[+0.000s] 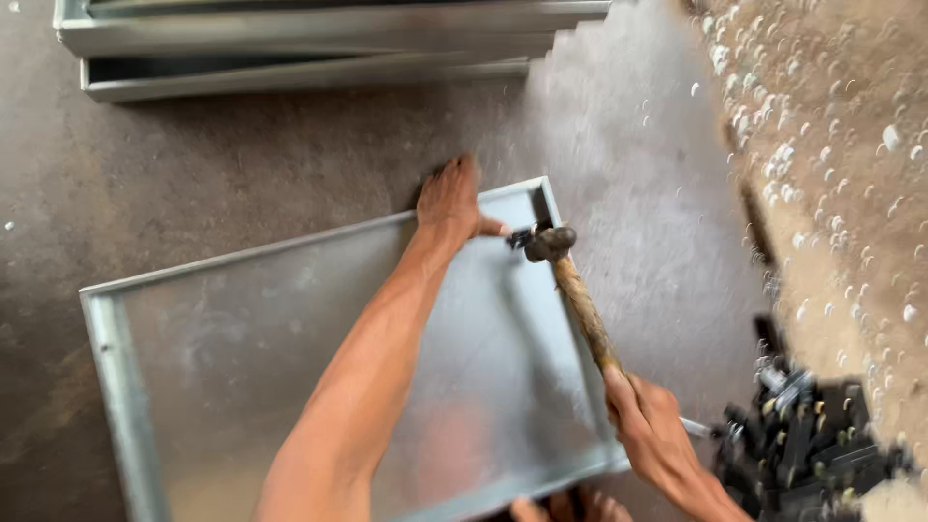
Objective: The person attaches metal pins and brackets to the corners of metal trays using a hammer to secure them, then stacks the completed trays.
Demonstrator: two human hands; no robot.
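A: Right hand (650,425)?

B: Fist wrapped round the lower end of a hammer (577,295) handle (wooden, worn). The dark hammer head sits just at the far right corner of the sheet-metal tray (242,348), blurred, so I can't tell if it touches the rim.

A: Left hand (450,201)?

B: Arm stretched across the tray, hand lying over the far rim near that same corner, just beside the hammer head. Thumb sticks out toward the hammer. Fingers go over the edge and out of sight, so whether they clamp the rim or just press flat I can't tell.

A: Tray position?

B: Flat on the grey concrete floor (193,174), galvanised, shallow, folded-up rims, turned a bit askew in view.

A: Anything else?

B: Stacked metal trays (309,48) at top left, well apart. Pile of small dark metal parts (807,445) bottom right, near the right hand. Toes (570,505) at the tray's near edge (bottom of view). Rough speckled surface (831,145) along the right side.
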